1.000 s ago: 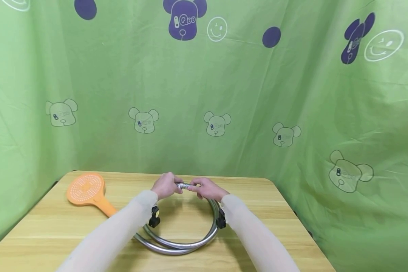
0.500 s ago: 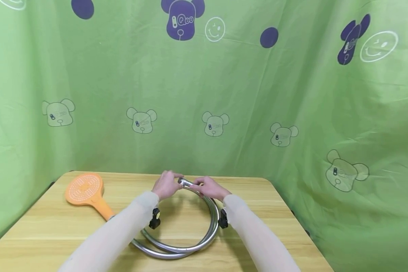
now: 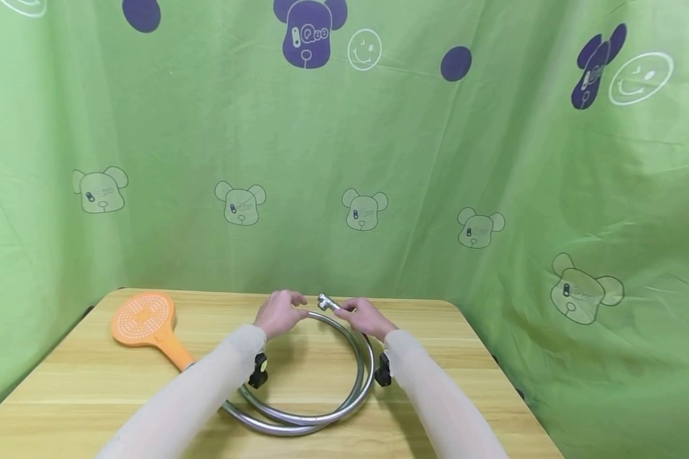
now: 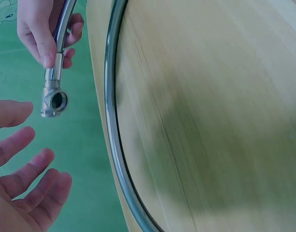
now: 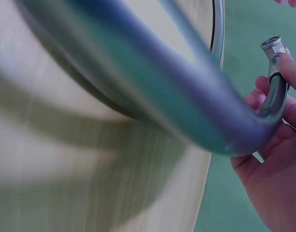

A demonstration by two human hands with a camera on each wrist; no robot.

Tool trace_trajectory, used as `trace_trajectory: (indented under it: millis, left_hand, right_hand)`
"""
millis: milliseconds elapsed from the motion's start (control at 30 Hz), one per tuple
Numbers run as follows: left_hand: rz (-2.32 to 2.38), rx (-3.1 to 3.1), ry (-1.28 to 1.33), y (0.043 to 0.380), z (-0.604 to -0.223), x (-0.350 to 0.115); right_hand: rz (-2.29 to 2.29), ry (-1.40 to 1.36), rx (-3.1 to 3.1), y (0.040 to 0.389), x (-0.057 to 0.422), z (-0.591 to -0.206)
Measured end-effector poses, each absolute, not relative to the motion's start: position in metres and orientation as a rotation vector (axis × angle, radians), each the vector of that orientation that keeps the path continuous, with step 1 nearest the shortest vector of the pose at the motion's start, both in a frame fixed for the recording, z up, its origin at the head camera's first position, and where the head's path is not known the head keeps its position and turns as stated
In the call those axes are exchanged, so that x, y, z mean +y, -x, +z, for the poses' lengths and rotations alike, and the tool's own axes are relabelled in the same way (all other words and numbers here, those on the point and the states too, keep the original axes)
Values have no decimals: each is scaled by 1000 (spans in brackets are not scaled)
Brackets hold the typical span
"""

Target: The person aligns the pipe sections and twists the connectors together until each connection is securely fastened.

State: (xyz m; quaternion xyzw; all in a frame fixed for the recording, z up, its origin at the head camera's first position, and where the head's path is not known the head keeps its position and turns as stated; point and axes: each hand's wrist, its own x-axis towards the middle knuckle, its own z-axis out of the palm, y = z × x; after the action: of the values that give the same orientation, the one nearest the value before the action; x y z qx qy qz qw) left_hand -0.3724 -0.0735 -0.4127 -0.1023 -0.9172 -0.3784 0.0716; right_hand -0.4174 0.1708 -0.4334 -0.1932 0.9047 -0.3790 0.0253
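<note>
A silvery shower hose [image 3: 372,363] lies in loops on the wooden table. My right hand [image 3: 365,317] pinches it just behind its metal end fitting [image 4: 52,99], holding that end raised. In the right wrist view the hose bends sharply through the right hand [image 5: 285,159]. My left hand [image 3: 279,314] is beside the fitting without touching it, and in the left wrist view its fingers [image 4: 34,166] are spread and hold nothing. An orange shower head [image 3: 143,317] lies to the left, its handle leading to the hose, with the joint partly hidden by my left forearm.
The wooden table [image 3: 436,382] has its back edge just beyond my hands. Behind it and along both sides hangs a green curtain [image 3: 298,255] printed with bear heads. A small black camera [image 3: 258,371] sits at each wrist.
My left hand has let go of the hose's metal fitting. The right hand has moved slightly to the right with the hose end, which now stands apart from the loop. The shower head lies still.
</note>
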Motion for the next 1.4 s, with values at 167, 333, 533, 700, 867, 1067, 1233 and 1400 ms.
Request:
trace_trajectory:
  millis: [167,333,533,700,867,1067,1233,1400]
  left_hand:
    - [-1114,-2782,286,372,-415,-79]
    - [-1099,-2792,280,373,-417,-84]
    - [-1091,-2798,291,373,-418,-90]
    - [-1077,-2799,303,374,-420,-94]
    - [-1056,-2787,305,375,-425,-98]
    - [-1069,-2813,298,372,-424,-103]
    - [-1036,-2836,267,370,-423,-107]
    - [-1017,-2840,285,371,-425,-103]
  right_hand:
    - [-1209,517,2834,423,178,-439]
    - [-1235,427,2846,434,185,-448]
    - [-1251,317,2878,439,189,-453]
    - [-1208,236,2929,437,191,-455]
    - [-1167,198,2979,437,193,-457]
    - [-1102,160,3009,436,191,-457]
    - [-1061,172,3011,435,186,-457]
    - [-984,104,3021,435,193,-462]
